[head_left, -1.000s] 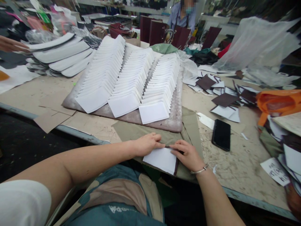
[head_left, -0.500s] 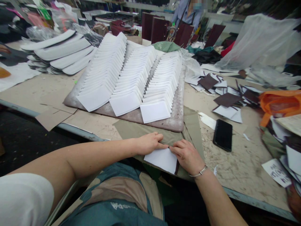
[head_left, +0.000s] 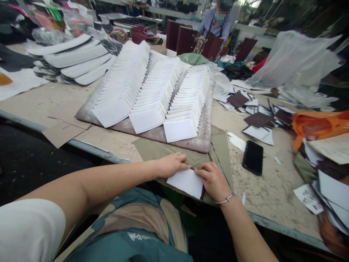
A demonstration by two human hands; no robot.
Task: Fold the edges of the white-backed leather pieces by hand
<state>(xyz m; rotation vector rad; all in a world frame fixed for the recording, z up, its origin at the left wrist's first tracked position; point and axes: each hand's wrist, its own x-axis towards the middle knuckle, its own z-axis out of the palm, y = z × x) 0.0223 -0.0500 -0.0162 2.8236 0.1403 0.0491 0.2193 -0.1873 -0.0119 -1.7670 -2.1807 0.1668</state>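
Ok, hands [head_left: 171, 166] close tog., fingers bent on wht pc [head_left: 187, 183], grip unclear

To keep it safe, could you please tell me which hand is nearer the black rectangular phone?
Right: the right hand is left of the black phone; the left hand lies farther left.

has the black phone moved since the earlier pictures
No. The black phone lies in the same place beside the white strip on the table; only the camera's view has shifted slightly.
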